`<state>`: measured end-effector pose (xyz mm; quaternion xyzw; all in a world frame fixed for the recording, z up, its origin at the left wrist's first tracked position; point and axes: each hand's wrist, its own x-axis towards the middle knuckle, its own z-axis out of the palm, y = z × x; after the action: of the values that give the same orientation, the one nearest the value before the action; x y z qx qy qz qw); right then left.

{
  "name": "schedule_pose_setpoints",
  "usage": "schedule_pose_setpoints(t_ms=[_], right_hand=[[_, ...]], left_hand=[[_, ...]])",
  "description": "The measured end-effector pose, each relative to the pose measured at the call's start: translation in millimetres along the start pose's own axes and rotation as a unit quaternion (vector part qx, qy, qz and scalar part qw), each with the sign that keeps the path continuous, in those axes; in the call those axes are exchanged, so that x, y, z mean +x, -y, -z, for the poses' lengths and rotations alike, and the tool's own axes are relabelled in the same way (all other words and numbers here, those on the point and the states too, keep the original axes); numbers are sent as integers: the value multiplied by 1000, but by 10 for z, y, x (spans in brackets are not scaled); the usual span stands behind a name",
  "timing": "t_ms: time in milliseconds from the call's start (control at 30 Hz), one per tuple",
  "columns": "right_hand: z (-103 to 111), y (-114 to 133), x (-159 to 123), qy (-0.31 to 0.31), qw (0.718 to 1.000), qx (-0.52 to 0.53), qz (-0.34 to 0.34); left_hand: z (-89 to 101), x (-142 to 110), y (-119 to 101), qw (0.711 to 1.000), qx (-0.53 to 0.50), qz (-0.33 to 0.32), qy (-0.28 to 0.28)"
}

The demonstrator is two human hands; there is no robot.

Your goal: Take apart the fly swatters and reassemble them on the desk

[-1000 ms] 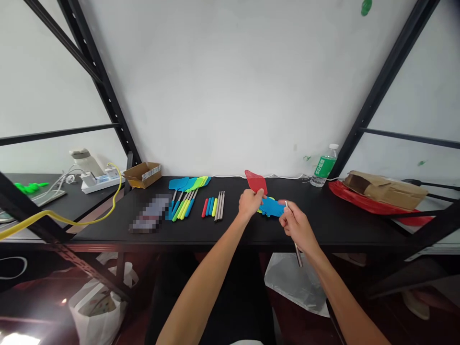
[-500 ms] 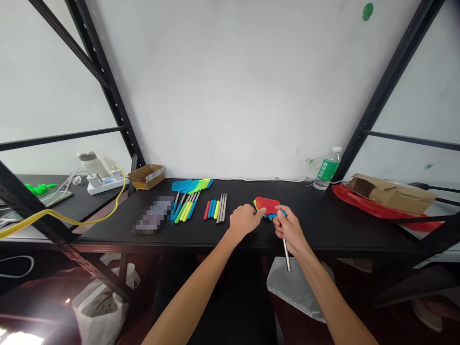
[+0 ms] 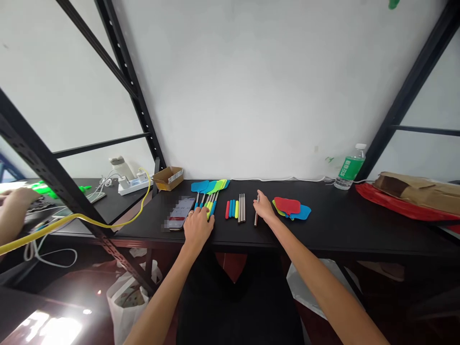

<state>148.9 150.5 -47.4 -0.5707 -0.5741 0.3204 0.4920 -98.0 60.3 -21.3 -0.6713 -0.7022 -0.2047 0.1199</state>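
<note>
My left hand [image 3: 198,225] rests on the black table [image 3: 334,230], fingers spread loosely over the near ends of the handles of several assembled fly swatters [image 3: 209,191] in blue and yellow-green. My right hand [image 3: 264,209] is closed on a thin metal rod [image 3: 256,218], which lies low against the table just right of a row of coloured grips [image 3: 232,209] and bare metal rods [image 3: 242,209]. To the right of that hand lies a small pile of loose swatter heads, a red one [image 3: 287,205] on top of a blue one [image 3: 302,212].
A phone [image 3: 179,214] lies left of my left hand, a small cardboard box [image 3: 168,177] behind it. A green-labelled water bottle [image 3: 348,167] and a red bag under brown paper [image 3: 413,191] sit at the right. Another person's hand [image 3: 14,203] works at the left table near a power strip [image 3: 131,184].
Both hands moved left away from the pile of swatter heads. The right hand carried the metal rod down beside the rods; the left hand went to the swatter handles. The view turned left.
</note>
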Motion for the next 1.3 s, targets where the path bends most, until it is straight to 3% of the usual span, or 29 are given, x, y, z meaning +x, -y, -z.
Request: schedule_pose_setpoints(t_ms=[100, 233, 400, 533, 633, 733, 900, 967, 1100, 1200, 1300], right_hand=[[-104, 46, 12, -19, 995, -102, 5], [-211, 50, -55, -34, 979, -190, 60], [-263, 13, -110, -24, 966, -239, 91], [-268, 26, -130, -10, 964, -247, 100], [-245, 54, -141, -20, 970, -218, 109], [-206, 85, -151, -49, 982, -140, 114], [-206, 256, -205, -77, 987, 137, 35], [-213, 397, -237, -58, 953, 293, -48], [-109, 679, -298, 6, 832, 513, -214], [29, 778, -356, 30, 776, 583, -237], [106, 798, -407, 38, 766, 608, -207]], left_hand=[[-36, 68, -21, 1000, 19, -1, 24], [-69, 120, -140, 999, 30, -1, 30], [-124, 188, -252, 998, 27, 24, 45], [-115, 269, -296, 995, 35, 14, 90], [-59, 275, -329, 994, 36, -4, 104], [39, 223, -395, 996, 32, -5, 82], [214, 80, -659, 1000, 3, -17, 14], [246, -1, -807, 999, -15, -35, 0], [229, -223, -1071, 996, -50, -72, 6], [208, -384, -1193, 991, -84, -102, 31], [222, -489, -1277, 980, -164, -94, 60]])
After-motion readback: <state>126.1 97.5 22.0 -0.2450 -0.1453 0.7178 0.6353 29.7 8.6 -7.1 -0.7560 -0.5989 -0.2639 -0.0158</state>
